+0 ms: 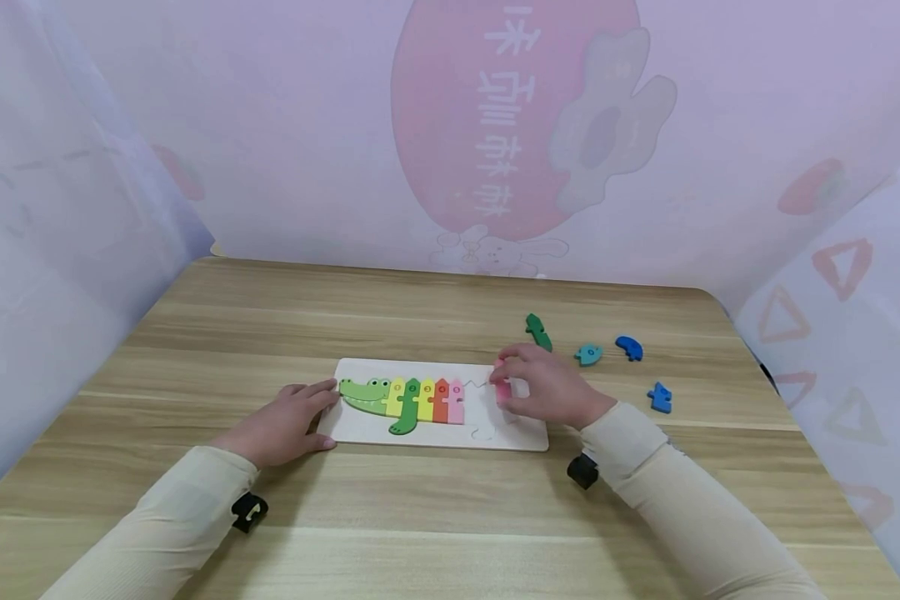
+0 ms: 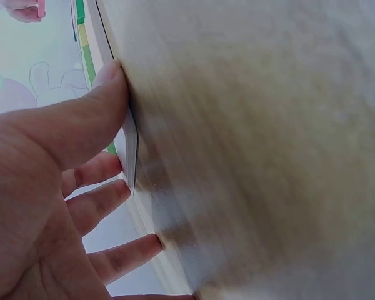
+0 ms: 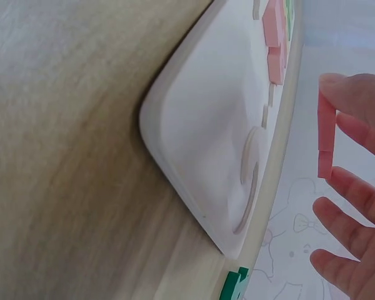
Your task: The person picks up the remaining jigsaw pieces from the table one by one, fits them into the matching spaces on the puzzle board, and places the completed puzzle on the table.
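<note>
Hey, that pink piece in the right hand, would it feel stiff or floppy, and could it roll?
The pink piece is probably stiff, showing no bend where the right hand pinches it. It looks small and thin, so likely light. Its flat sides suggest it would slide rather than roll.

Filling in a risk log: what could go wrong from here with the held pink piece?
1. The right hand holds the pink piece by its ends, off the board; it could slip or land crooked.
2. The left hand touches only the board's left end, so the board might shift if the piece is pressed in farther right.
3. The dark green piece lies close to the right hand and could get nudged.
</note>
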`<control>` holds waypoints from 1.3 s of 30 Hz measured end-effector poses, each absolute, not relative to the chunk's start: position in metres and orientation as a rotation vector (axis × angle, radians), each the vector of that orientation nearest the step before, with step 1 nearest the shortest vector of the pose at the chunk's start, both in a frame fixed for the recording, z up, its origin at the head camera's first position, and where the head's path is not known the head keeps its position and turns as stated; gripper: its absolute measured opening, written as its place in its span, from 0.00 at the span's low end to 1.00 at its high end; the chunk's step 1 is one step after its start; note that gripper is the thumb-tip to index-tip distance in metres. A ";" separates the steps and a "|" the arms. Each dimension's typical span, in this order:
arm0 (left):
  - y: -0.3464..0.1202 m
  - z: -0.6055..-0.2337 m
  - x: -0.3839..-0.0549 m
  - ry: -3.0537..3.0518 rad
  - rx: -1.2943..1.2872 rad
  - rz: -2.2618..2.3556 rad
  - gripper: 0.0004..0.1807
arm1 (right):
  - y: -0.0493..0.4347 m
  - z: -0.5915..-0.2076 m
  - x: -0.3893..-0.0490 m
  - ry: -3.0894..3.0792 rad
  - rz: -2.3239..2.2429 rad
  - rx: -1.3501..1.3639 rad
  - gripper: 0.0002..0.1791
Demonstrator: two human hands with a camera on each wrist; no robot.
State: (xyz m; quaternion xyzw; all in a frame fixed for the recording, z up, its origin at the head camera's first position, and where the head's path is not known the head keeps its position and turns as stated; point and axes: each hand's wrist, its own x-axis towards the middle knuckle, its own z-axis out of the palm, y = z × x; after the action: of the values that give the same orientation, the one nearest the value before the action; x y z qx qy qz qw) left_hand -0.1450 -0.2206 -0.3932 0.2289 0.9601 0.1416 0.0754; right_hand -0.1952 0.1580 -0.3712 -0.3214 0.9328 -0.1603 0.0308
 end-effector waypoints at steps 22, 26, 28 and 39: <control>-0.219 -0.389 -0.143 2.874 0.665 0.423 0.32 | 0.146 -0.375 -0.193 2.828 -0.504 -1.027 0.16; -0.218 -0.388 -0.142 2.879 0.666 0.424 0.32 | 0.145 -0.376 -0.193 2.825 -0.488 -1.038 0.16; -0.218 -0.388 -0.142 2.877 0.660 0.424 0.32 | 0.145 -0.377 -0.193 2.827 -0.481 -1.049 0.15; -0.218 -0.391 -0.145 2.866 0.638 0.426 0.32 | 0.138 -0.382 -0.195 2.823 -0.475 -1.086 0.14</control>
State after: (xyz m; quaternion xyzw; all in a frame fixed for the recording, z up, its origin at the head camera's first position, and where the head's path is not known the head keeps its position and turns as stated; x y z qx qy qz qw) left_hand -0.1448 -0.2184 -0.3906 0.2143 0.9623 0.1431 0.0873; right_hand -0.1951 0.1382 -0.3817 -0.3545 0.9213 -0.1551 0.0397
